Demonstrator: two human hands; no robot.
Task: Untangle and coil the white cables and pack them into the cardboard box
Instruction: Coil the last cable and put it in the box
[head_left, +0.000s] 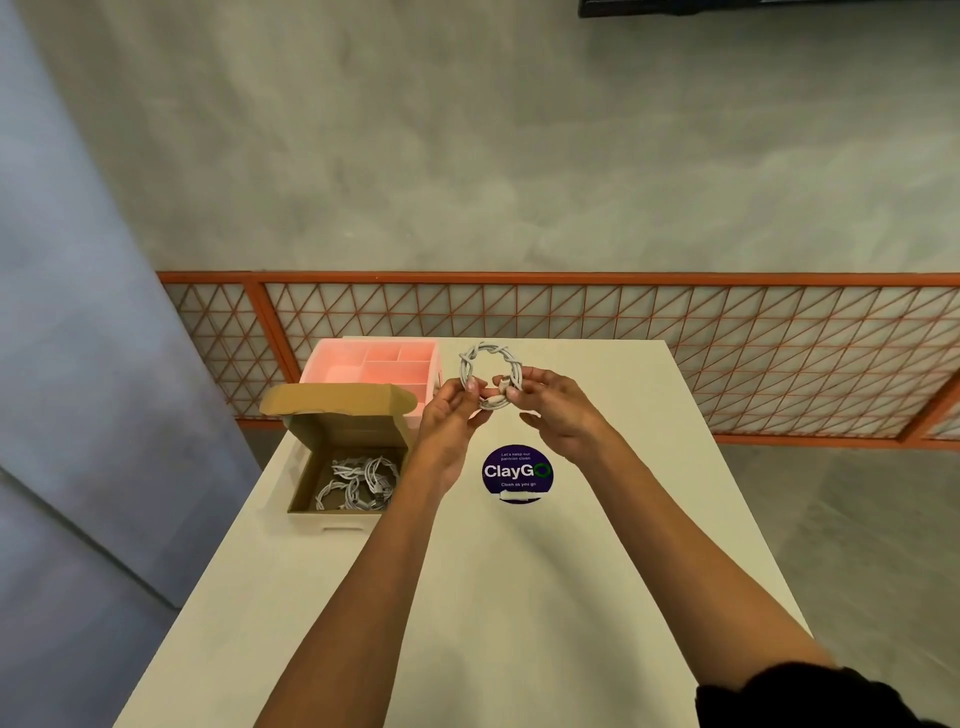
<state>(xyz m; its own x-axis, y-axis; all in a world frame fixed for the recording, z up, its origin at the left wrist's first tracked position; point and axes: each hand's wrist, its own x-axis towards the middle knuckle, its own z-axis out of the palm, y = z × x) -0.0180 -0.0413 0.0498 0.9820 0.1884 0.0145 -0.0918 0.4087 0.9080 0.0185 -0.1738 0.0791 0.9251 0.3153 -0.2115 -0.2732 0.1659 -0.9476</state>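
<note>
A white cable (485, 358) wound into a small ring is held up above the table's far half. My left hand (451, 410) pinches the ring's lower left side. My right hand (558, 410) pinches its lower right, where the plug end sits between thumb and finger. The cardboard box (332, 512) stands open at the table's left edge, lid flap tilted back. Several coiled white cables (358, 480) lie inside it.
A pink plastic organiser tray (374, 364) with compartments stands behind the box at the far left corner. A round purple sticker (517, 473) lies on the white table (519, 597). An orange mesh railing (675, 332) runs behind the table.
</note>
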